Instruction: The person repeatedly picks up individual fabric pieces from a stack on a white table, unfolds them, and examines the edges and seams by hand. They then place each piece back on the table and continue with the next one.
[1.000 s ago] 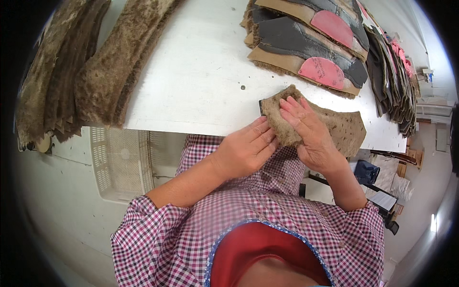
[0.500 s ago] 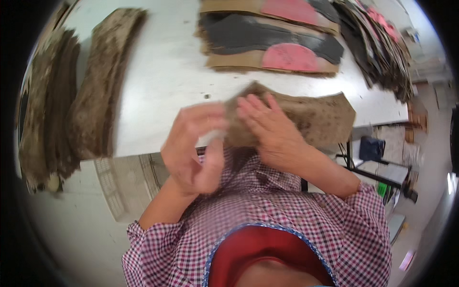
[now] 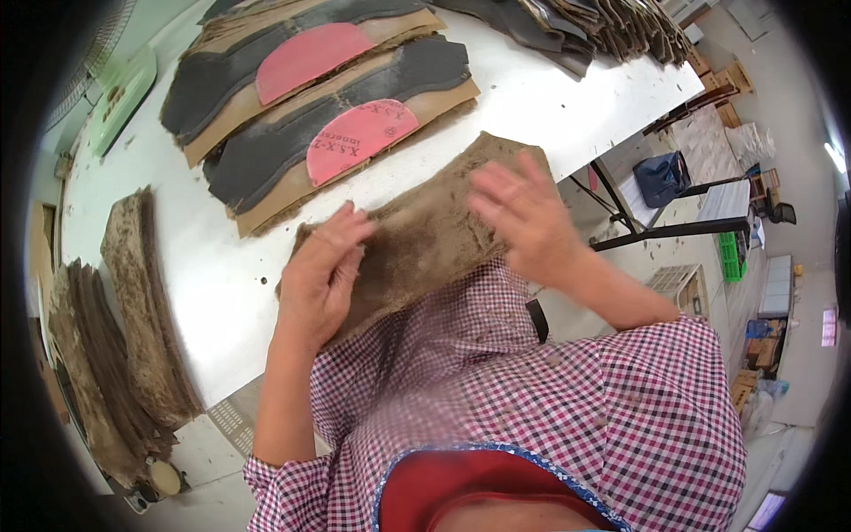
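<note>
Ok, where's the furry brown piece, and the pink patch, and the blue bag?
furry brown piece [image 3: 425, 239], head view, its middle between the hands.
pink patch [image 3: 359, 140], head view, centre of the nearer one.
blue bag [image 3: 665, 177], head view, its side.

Both hands on 1 brown fibrous sheet [image 3: 425, 239] at the near edge of the white table [image 3: 213, 257]. Left hand [image 3: 324, 270] pinches its left end, fingers curled over the edge. Right hand [image 3: 523, 217] lies flat on its right part, fingers spread. Behind: 2 stacks of grey and tan cut pieces with pink patches [image 3: 341, 133]. Far left: stacked brown fibrous strips [image 3: 146, 301].
</note>
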A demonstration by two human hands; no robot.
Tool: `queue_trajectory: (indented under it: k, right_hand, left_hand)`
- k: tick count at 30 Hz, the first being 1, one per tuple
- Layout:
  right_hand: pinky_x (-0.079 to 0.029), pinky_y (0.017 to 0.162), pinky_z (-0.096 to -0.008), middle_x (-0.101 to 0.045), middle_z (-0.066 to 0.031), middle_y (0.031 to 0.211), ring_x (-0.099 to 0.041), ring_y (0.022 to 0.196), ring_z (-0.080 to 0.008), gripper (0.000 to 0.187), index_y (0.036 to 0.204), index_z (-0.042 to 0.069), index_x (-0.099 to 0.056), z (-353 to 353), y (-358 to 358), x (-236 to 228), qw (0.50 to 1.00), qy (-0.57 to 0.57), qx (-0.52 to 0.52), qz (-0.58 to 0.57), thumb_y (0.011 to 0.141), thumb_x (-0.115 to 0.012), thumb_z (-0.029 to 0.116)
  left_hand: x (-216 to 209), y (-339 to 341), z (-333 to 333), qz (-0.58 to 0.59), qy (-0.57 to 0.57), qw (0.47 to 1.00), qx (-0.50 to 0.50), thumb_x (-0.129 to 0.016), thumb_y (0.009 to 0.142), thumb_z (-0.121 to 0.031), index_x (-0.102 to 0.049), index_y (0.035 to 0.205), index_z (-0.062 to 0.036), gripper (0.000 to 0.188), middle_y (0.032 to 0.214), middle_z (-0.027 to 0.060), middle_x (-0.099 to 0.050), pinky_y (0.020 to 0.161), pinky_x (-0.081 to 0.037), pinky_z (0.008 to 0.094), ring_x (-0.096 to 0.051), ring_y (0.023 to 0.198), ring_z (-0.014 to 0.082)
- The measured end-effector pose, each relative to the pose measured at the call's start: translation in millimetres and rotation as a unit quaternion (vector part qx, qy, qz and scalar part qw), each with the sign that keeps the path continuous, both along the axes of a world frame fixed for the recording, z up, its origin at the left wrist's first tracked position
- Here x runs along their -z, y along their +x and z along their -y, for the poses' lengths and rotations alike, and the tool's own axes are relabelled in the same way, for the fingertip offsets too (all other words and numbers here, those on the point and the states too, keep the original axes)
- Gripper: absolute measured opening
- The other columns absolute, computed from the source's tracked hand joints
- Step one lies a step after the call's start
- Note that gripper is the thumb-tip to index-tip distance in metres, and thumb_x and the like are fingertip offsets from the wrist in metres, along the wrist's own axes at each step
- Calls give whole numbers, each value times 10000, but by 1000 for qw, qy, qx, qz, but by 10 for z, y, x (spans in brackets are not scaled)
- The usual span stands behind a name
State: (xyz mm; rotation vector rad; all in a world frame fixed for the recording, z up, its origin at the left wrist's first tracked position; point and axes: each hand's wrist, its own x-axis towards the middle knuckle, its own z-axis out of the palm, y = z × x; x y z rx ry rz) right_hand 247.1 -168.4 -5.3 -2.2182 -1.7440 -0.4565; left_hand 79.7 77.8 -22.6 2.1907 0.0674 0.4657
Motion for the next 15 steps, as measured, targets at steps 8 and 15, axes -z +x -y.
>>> queue_trajectory:
  k: [8,15]
  right_hand:
    - [-471,764,-264,-652,-75,1014,-579,846,-124,379,1176,-19,-604,348,381,11,766,247,229,-547,903,-653,241]
    - [-413,633,-274,-585,-33,771,-493,718,-99,252,948,-9,-623,85,661,-227,798,-48,243,-550,929,-605,242]
  left_hand:
    - [-227,10,11,-132,224,954,150,-463,960,-272,-537,1355,-115,432,1439,106,-476,1181,-195,487,-359,1391,316]
    - [-250,-2,30,-133,281,937,159,-508,920,-487,-348,1462,-65,705,1471,132,-424,1167,-208,492,-351,1389,332]
